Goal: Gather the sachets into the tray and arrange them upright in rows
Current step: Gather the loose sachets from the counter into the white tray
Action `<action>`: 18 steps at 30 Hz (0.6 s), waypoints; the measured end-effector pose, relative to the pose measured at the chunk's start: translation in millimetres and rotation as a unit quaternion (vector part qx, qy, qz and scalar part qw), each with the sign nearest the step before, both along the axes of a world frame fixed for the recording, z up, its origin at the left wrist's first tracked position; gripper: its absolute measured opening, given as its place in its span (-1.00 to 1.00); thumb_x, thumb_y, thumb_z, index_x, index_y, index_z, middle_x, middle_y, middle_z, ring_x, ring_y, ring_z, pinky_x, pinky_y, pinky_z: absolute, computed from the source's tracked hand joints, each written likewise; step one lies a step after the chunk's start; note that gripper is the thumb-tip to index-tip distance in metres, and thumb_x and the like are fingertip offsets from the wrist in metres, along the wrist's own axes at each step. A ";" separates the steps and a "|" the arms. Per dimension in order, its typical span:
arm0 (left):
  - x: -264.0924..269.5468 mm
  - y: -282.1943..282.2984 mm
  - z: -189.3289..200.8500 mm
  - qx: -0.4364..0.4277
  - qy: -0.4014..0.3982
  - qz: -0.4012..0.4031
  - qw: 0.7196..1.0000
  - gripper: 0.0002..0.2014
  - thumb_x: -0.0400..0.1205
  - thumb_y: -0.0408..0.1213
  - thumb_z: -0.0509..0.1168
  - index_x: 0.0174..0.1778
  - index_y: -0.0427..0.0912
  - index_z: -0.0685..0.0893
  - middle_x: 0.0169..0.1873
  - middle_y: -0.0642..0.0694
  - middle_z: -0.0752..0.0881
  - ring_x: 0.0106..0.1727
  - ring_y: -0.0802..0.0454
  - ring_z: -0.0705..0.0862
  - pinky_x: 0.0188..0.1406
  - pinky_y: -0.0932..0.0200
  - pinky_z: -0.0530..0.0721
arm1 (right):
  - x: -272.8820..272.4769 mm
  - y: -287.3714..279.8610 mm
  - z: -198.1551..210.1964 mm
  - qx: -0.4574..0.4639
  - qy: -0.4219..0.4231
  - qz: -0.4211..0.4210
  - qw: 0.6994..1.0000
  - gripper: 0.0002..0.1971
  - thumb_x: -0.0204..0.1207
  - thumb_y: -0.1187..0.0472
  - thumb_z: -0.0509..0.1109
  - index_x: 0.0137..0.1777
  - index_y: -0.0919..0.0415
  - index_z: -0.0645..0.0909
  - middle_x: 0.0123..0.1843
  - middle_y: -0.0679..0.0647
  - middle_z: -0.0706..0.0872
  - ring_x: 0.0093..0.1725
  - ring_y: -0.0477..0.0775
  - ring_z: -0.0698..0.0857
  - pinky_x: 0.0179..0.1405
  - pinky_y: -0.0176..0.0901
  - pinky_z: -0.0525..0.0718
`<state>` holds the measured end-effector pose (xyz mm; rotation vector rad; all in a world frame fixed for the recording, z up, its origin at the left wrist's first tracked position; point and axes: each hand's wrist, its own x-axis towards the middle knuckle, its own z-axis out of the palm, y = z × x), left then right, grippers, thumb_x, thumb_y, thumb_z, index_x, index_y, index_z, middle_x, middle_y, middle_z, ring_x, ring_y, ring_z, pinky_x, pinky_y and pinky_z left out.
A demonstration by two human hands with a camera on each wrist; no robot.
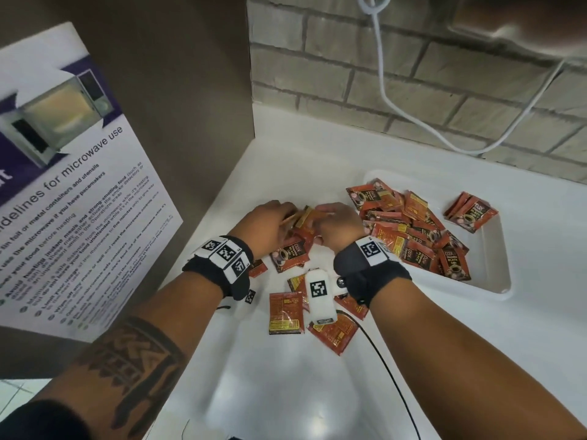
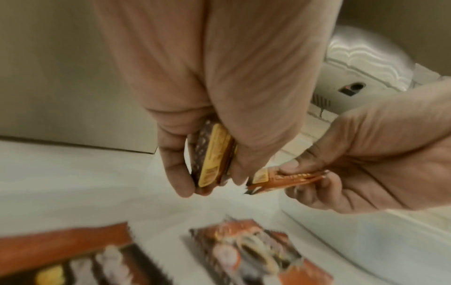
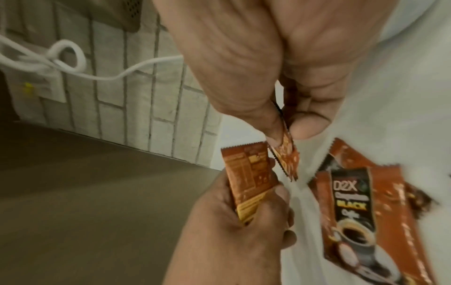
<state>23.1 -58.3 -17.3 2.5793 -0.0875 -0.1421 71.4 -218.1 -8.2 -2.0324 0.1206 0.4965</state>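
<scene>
Red and orange coffee sachets lie in a loose pile (image 1: 413,236) inside the white tray (image 1: 495,281) at the right. Several more sachets (image 1: 284,312) lie flat on the white counter near my wrists. My left hand (image 1: 270,223) grips a small stack of sachets (image 2: 212,156) on edge, thumb on one side and fingers on the other. Just to its right, my right hand (image 1: 336,223) pinches a single sachet (image 3: 285,154) between thumb and forefinger, its corner close to the stack (image 3: 249,179). A sachet (image 3: 351,208) lies face up under the hands.
A brown panel with a microwave guidelines poster (image 1: 63,185) stands close on the left. A brick wall with a white cable (image 1: 413,122) runs behind the counter. A black cable (image 1: 390,376) trails across the counter's near part. A metal appliance (image 1: 524,27) overhangs the top right.
</scene>
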 end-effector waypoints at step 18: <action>-67.3 -3.4 -21.2 0.205 0.241 0.031 0.948 -0.30 0.77 -0.24 0.17 0.75 0.02 -0.09 0.64 -0.22 -0.05 0.58 -0.38 0.20 0.57 -0.16 0.38 | 22.2 -132.0 22.1 -0.159 -0.105 -0.067 0.979 -0.70 0.45 0.10 0.56 0.15 -0.08 0.63 0.11 -0.06 0.78 0.04 0.06 0.75 0.15 -0.03 0.69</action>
